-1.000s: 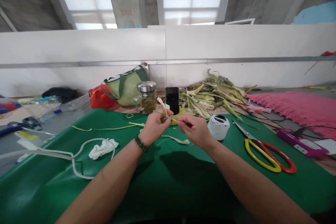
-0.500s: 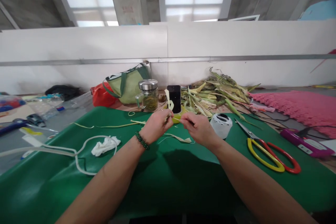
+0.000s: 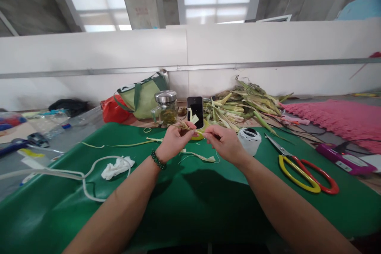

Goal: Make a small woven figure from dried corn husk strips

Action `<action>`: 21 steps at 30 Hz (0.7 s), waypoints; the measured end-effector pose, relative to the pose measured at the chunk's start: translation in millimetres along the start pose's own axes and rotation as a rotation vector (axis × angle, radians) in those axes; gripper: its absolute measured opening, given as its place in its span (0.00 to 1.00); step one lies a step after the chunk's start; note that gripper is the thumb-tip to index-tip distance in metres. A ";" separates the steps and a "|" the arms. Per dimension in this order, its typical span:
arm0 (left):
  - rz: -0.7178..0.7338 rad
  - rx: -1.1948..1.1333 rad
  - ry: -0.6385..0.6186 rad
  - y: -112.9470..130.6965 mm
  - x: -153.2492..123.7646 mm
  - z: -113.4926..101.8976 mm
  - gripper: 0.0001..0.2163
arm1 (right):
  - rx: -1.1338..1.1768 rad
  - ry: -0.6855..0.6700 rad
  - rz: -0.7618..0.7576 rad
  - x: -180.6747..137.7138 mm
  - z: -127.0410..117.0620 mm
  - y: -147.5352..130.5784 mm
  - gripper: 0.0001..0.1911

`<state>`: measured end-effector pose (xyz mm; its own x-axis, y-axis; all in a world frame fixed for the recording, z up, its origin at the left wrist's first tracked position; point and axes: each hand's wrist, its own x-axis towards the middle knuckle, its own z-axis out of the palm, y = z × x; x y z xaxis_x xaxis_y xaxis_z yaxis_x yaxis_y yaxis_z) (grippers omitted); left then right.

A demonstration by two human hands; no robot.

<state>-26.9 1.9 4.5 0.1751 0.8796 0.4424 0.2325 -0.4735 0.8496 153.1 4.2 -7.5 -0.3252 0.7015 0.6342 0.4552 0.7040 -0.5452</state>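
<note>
In front of the propped phone [image 3: 195, 112], my left hand [image 3: 175, 143] pinches a pale corn husk strip [image 3: 194, 119], part of which sticks up beyond the fingertips. My right hand [image 3: 224, 141] is closed with thumb and forefinger on a thin end of the husk, which runs across the small gap between the hands. What lies inside the fingers is partly hidden. Below the hands, another loose husk strip [image 3: 200, 156] lies on the green mat [image 3: 190, 206]. Right of my right hand stands a white roll [image 3: 250, 142].
Large scissors [image 3: 293, 166] with yellow and red handles lie open at right. Behind are a heap of corn husks [image 3: 250, 101], a glass jar [image 3: 167, 113] and a green bag [image 3: 143, 97]. White tubing [image 3: 85, 174] and crumpled tissue [image 3: 117, 167] lie at left.
My left fingers have shifted and spread a little along the husk, with the thumb now stretched toward my right hand. The whole view has moved slightly; my right hand keeps its pinch.
</note>
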 end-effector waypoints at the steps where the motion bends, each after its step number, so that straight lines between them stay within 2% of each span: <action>1: 0.020 -0.013 -0.001 -0.3 0.3 -1.1 0.07 | 0.008 0.007 -0.001 -0.3 0.4 -0.3 0.09; 4: 0.077 -0.008 -0.013 -3.3 2.1 -5.1 0.08 | 0.054 -0.007 0.028 -0.7 0.0 -2.4 0.09; 8: 0.064 -0.016 -0.011 -4.0 3.9 -8.0 0.08 | 0.277 -0.090 0.204 2.8 -5.0 -3.8 0.10; 11: 0.030 -0.121 -0.079 0.0 2.9 -7.2 0.10 | 0.627 -0.234 0.379 7.6 -9.9 -2.3 0.22; 13: -0.014 -0.240 -0.161 1.9 1.6 -6.1 0.11 | 0.791 -0.268 0.452 10.4 -12.1 -1.1 0.26; 15: -0.067 -0.376 -0.193 2.2 0.5 -5.0 0.12 | 0.798 -0.215 0.457 12.4 -12.5 -0.3 0.23; 18: -0.139 -0.519 -0.216 2.2 -1.5 -3.9 0.13 | 0.662 -0.077 0.422 13.6 -9.7 1.0 0.18; 21: -0.187 -0.572 -0.292 4.1 -4.5 -2.0 0.12 | 0.715 -0.075 0.418 13.6 -4.4 2.8 0.18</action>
<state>-28.6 -3.9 6.5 0.4513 0.8580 0.2452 -0.2455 -0.1448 0.9585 153.5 15.1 2.0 -0.3125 0.9085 0.2773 -0.0778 0.2665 -0.9607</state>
